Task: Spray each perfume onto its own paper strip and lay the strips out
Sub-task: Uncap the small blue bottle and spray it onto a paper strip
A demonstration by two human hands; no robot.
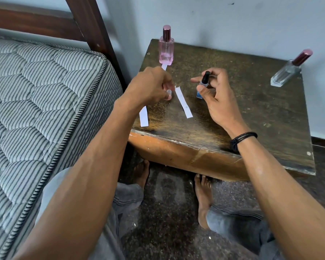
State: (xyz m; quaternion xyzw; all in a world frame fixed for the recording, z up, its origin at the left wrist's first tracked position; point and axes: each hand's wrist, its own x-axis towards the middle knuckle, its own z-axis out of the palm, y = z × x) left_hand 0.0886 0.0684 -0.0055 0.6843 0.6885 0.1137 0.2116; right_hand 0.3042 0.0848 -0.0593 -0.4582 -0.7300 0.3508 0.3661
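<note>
On the dark wooden table (pixel 251 113) my right hand (pixel 217 98) grips a small blue perfume bottle (pixel 203 83) with a black sprayer, held upright just above the tabletop. My left hand (pixel 150 87) pinches a small clear cap (pixel 168 93) beside it. One white paper strip (pixel 183 102) lies flat between my hands. Another strip (pixel 144 117) lies at the table's left front edge, partly under my left wrist. The end of a third strip (pixel 164 67) shows in front of a pink perfume bottle (pixel 166 47) standing at the back left. A clear perfume bottle (pixel 287 72) with a dark red cap stands at the back right.
A striped mattress (pixel 36 102) and a dark wooden bed frame (pixel 94 29) lie close on the left. A pale wall (pixel 233 21) runs behind the table. My bare feet (pixel 203 196) and knees are below the table's front edge on a dark speckled floor.
</note>
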